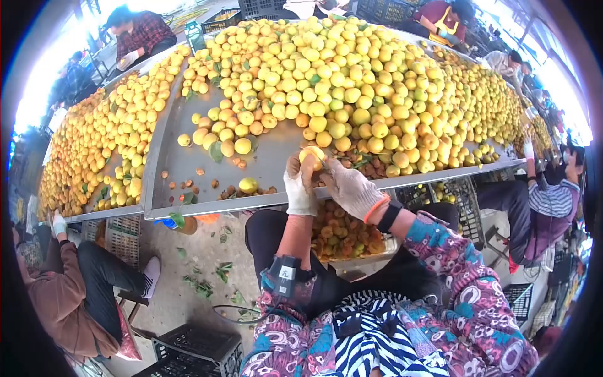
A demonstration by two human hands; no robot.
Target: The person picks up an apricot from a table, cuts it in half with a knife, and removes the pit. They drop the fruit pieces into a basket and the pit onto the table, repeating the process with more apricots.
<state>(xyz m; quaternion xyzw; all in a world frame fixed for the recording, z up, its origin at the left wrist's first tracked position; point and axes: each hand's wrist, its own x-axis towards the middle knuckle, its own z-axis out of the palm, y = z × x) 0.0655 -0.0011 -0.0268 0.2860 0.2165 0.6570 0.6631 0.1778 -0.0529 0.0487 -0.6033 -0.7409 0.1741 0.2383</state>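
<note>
An apricot (311, 153), cut open with its orange flesh showing, is pinched in the gloved fingers of my left hand (301, 185) above the table's front edge. My right hand (349, 188), in a soiled knit glove, is closed right beside the fruit. A thin dark sliver shows at its fingertips, too small to make out. Under my hands, a crate of apricot halves (345, 232) stands below the table edge, partly hidden by my arms. A large heap of yellow apricots (326, 75) lies just beyond my hands.
The metal table (164, 151) has a raised rim and divider. Apricot pits (193, 188) and a loose apricot (248, 185) lie near its front. Co-workers sit at both sides and opposite. Black crates (198, 345) and fallen leaves (201, 286) are on the floor.
</note>
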